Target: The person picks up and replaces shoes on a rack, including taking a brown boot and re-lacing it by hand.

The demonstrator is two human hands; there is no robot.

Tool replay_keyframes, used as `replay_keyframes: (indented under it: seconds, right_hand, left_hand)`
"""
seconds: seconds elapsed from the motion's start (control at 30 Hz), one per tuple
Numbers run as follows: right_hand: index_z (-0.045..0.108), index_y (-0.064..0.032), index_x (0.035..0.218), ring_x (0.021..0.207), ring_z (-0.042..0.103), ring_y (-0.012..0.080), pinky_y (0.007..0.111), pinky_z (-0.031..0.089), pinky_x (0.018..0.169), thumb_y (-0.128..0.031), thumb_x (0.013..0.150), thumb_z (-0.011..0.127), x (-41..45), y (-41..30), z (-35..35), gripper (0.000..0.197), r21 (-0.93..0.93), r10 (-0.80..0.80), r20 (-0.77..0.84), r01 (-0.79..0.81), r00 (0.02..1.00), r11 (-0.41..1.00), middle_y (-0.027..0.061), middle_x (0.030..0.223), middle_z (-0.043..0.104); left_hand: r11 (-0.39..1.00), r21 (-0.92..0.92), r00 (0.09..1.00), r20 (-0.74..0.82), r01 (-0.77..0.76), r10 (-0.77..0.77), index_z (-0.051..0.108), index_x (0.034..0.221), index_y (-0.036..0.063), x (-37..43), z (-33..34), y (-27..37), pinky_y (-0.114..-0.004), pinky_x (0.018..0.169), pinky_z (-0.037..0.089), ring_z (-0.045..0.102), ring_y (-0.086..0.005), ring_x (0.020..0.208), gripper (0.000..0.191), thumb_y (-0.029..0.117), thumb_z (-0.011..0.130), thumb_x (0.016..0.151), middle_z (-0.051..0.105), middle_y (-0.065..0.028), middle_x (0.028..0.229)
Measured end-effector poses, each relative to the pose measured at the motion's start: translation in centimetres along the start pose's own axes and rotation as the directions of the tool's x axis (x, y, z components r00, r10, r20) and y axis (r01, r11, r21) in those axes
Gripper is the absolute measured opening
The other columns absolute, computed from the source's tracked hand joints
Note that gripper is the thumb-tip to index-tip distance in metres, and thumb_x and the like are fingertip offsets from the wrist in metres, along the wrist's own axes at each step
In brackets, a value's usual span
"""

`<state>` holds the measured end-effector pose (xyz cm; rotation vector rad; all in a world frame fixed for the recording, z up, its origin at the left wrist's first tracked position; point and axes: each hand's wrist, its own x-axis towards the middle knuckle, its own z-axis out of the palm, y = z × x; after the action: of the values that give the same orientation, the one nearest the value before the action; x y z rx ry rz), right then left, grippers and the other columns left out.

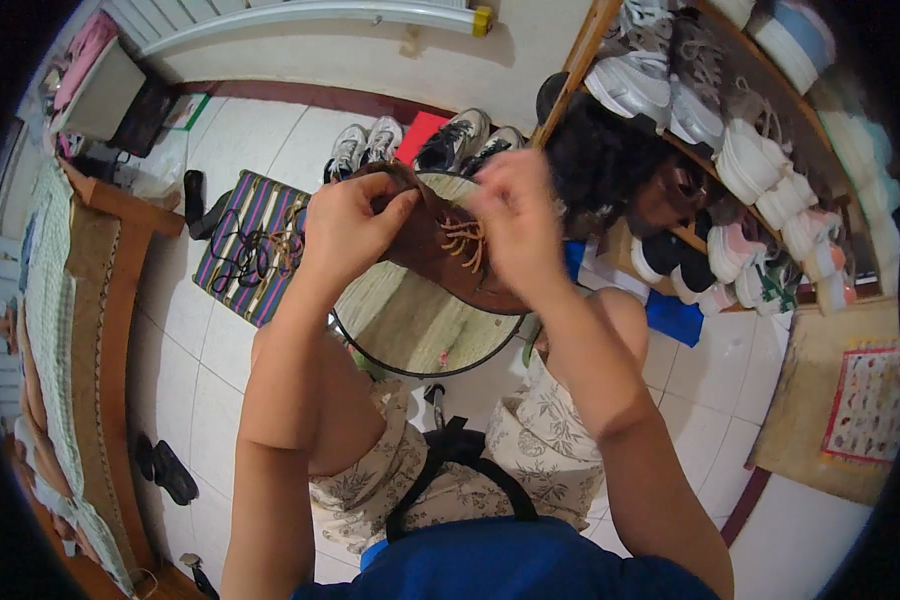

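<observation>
A brown leather boot [424, 251] lies over a small round table [420, 330] in front of my knees, its toe towards the lower right. Yellowish-brown laces [463, 238] cross its front. My left hand [360, 225] pinches the upper edge of the boot's shaft between thumb and fingers. Above the laces, my right hand [521, 221] is raised with its fingers curled together. It is blurred, and whether a lace end is held in it cannot be made out.
A striped folding stool [251, 247] bears black laces [244, 259] and brownish laces at the left. Sneakers [457, 139] stand along the wall. A wooden shoe rack [694, 154] full of shoes rises on the right. A wooden bed frame [112, 337] lines the left side.
</observation>
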<state>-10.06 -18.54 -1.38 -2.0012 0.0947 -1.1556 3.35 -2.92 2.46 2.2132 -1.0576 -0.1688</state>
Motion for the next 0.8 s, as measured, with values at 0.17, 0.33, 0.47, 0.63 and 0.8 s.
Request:
replay_keyframes:
  seconds: [0.17, 0.33, 0.47, 0.63, 0.8]
  right_hand:
    - [0.058, -0.0032, 0.096, 0.087, 0.058, 0.0121, 0.027, 0.046, 0.082, -0.018, 0.098, 0.057, 2.0, 2.5, -5.7, 0.015, 0.335, 0.532, -0.265, -0.440, 0.805, 0.833, 0.0064, 0.094, 0.064]
    - [0.063, -0.0038, 0.094, 0.078, 0.063, 0.0211, 0.032, 0.050, 0.071, -0.013, 0.083, 0.070, 0.4, 0.1, -2.1, 0.016, -0.125, 0.374, 0.088, -0.362, 0.923, 0.924, 0.0081, 0.090, 0.061]
    - [0.061, -0.0029, 0.089, 0.088, 0.059, 0.0345, 0.042, 0.048, 0.077, -0.015, 0.084, 0.069, -0.7, -0.2, 0.3, 0.015, -0.135, 0.319, 0.282, -0.292, 0.905, 0.947, 0.0130, 0.094, 0.059]
    - [0.054, -0.0020, 0.092, 0.091, 0.058, 0.0395, 0.048, 0.047, 0.078, -0.013, 0.088, 0.061, -0.8, 0.1, 1.0, 0.014, -0.166, 0.294, 0.330, -0.252, 0.897, 0.953, 0.0163, 0.095, 0.058]
    - [0.052, -0.0031, 0.098, 0.088, 0.059, 0.0430, 0.051, 0.048, 0.074, -0.013, 0.091, 0.056, -1.4, 2.4, -0.8, 0.013, -0.402, 0.279, 0.125, -0.209, 0.952, 0.891, 0.0202, 0.096, 0.058]
  left_hand:
    - [1.000, 0.008, 0.999, 0.041, 0.012, -0.013, 0.068, 0.085, 0.0005, 0.0, -0.2, 0.4, -0.033, 0.056, 0.046, 0.058, -0.0178, 0.056, 0.026, 0.026, 0.069, 0.085, 0.063, -0.0121, 0.065]
    - [1.000, -0.010, 0.998, 0.062, -0.008, 0.009, 0.068, 0.086, 0.0007, -0.2, -0.5, 0.2, -0.033, 0.056, 0.046, 0.060, -0.0175, 0.057, 0.025, 0.026, 0.069, 0.085, 0.065, -0.0126, 0.067]
    - [0.975, -0.118, 0.981, 0.026, -0.189, 0.193, 0.069, 0.086, 0.0015, -0.4, -0.7, 0.7, -0.034, 0.058, 0.045, 0.060, -0.0200, 0.061, 0.022, 0.024, 0.071, 0.085, 0.064, -0.0114, 0.069]
    - [0.870, -0.023, 0.870, 0.026, -0.493, 0.493, 0.068, 0.083, 0.0044, -0.3, -1.3, 0.5, -0.037, 0.067, 0.045, 0.058, -0.0286, 0.076, 0.018, 0.022, 0.073, 0.082, 0.061, -0.0089, 0.075]
    - [0.871, -0.096, 0.872, 0.047, -0.482, 0.488, 0.067, 0.083, 0.0046, -0.7, -1.7, -0.3, -0.037, 0.068, 0.045, 0.057, -0.0280, 0.076, 0.020, 0.024, 0.072, 0.083, 0.061, -0.0087, 0.076]
